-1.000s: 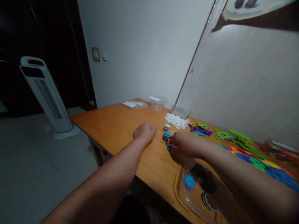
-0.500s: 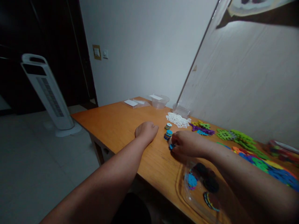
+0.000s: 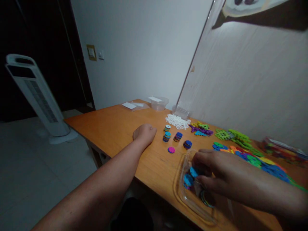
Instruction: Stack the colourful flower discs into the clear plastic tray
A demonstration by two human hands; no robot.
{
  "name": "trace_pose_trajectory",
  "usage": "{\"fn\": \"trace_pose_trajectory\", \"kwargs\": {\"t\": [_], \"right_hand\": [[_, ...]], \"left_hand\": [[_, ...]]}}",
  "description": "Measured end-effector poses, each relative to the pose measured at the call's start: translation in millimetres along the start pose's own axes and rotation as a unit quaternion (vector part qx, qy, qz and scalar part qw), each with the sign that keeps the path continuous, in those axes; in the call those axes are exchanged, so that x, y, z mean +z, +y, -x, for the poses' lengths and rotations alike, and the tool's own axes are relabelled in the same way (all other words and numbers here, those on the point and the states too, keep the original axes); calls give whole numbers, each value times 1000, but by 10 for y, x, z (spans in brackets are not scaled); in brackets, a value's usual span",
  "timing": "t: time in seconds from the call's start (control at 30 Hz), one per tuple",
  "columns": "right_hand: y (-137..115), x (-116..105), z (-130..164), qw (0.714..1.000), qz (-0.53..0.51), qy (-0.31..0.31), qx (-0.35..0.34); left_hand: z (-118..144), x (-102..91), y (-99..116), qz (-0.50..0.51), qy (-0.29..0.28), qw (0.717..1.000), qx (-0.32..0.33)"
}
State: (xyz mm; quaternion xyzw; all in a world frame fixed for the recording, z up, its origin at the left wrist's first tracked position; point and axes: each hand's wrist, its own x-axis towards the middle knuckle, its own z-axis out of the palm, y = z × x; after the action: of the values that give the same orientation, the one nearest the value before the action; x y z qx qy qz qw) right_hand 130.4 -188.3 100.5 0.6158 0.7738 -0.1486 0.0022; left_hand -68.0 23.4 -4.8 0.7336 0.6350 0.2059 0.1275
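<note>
My left hand [image 3: 144, 134] rests on the wooden table [image 3: 108, 128] as a closed fist, with nothing showing in it. My right hand [image 3: 211, 166] reaches into a clear plastic tray [image 3: 184, 195], fingers and thumb apart above blue notched plastic discs [image 3: 188, 180]. Part of the tray's contents is hidden under that hand. Between the hands stand small stacks of discs: a white-topped stack [image 3: 167, 128], a light-blue-topped stack [image 3: 166, 136], a purple-topped stack [image 3: 178, 137] and a dark-blue-topped stack [image 3: 187, 144]. A pink disc [image 3: 171, 149] lies in front of them.
White lattice pieces [image 3: 178, 122] lie behind the stacks. Green pieces [image 3: 238, 136] and large coloured discs [image 3: 255, 162] spread along the wall side. A clear bowl [image 3: 159, 104] and flat plastic bags [image 3: 134, 106] are at the back. A white tower fan [image 3: 39, 96] stands on the floor.
My right hand has moved from the stacks back into the tray, letting go of the disc it held there. The pink disc and two stacks now show. My left fist stays on the table.
</note>
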Motion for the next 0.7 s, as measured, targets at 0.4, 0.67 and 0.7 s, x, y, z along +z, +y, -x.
{"fn": "trace_pose_trajectory", "kwargs": {"t": [0.4, 0.67, 0.7], "right_hand": [[-34, 209, -56, 999, 36, 17, 9], [234, 184, -51, 988, 145, 50, 33], [253, 200, -58, 987, 151, 53, 31]], "left_hand": [[-20, 31, -25, -6, 14, 1000, 3], [-25, 50, -34, -3, 19, 1000, 6], [-25, 50, -33, -3, 18, 1000, 6]]}}
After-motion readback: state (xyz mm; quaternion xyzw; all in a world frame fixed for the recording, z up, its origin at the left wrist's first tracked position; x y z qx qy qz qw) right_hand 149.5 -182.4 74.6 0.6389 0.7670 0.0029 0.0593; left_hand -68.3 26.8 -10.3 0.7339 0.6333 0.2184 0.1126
